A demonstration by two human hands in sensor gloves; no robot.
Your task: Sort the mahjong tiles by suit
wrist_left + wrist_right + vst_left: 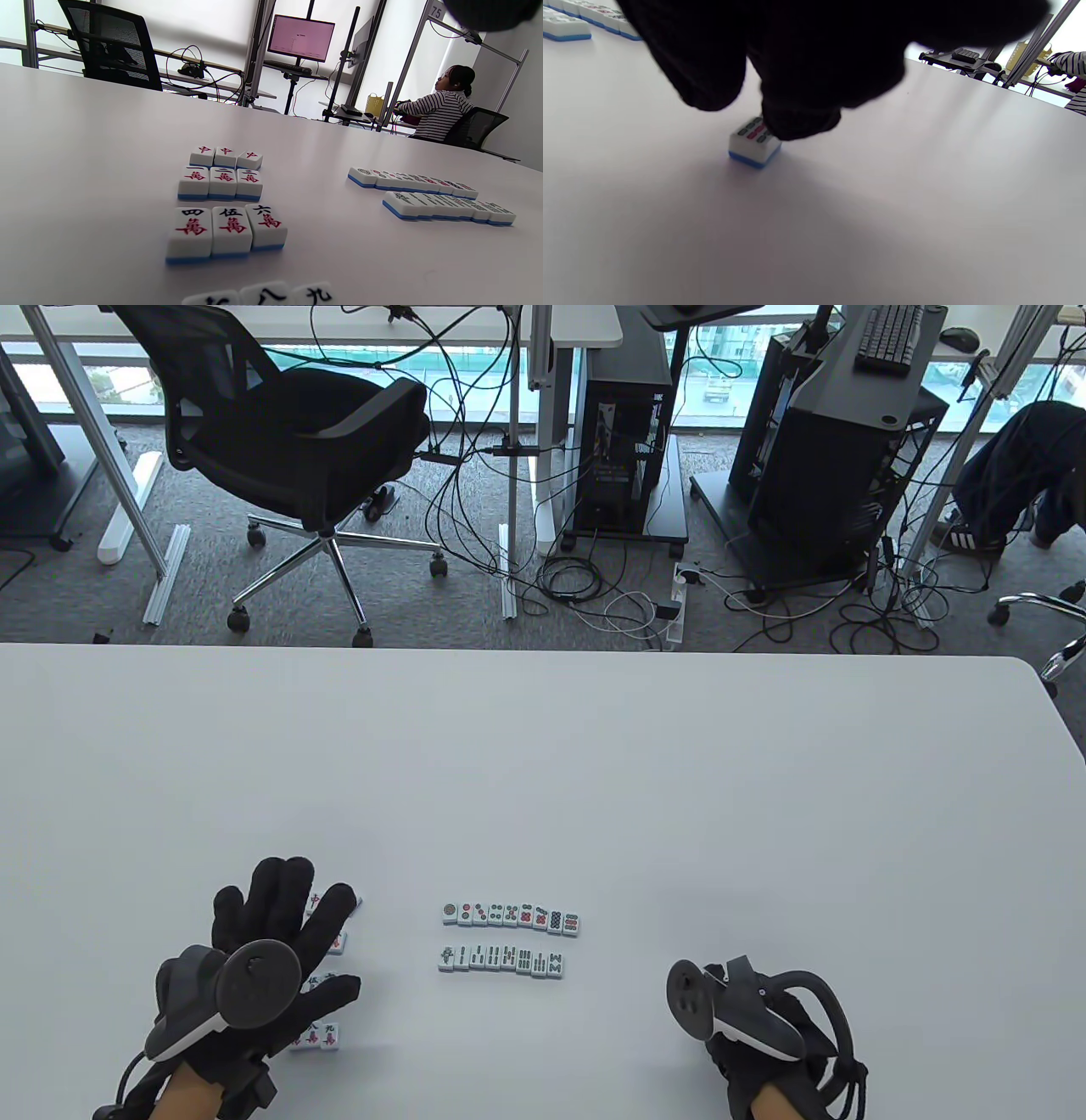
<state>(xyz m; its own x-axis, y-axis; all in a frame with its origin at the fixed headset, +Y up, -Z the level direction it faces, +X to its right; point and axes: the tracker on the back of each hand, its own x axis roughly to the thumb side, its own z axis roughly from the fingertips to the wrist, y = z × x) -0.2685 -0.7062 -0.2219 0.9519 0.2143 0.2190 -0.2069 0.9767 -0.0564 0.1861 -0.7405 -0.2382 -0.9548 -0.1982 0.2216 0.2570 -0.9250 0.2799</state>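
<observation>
Left hand: the left hand (280,937), in a black sensor glove, lies flat with fingers spread and straight, hovering over or resting on the character tiles; it grips nothing.
Right hand: the right hand (764,1052) sits at the near edge of the worktop (594,772), well to the right of the dot row. In the right wrist view a gloved fingertip (797,123) presses down on the lone tile; whether the fingers curl round it cannot be told.
Lone tile: the lone tile (754,142) is white-faced with a blue base, face up, with dark and red marks.
Character tiles: the character tiles (225,212), red and black, lie face up in short rows of three, left of the dot row.
Bamboo row: the bamboo row (501,959) lies just nearer than the dot row, parallel and apart from it.
Dot row: the dot row (512,916) is a straight line of touching tiles near the worktop's middle.
Office chair: a black office chair (297,449) stands on the floor far beyond the dot row.
</observation>
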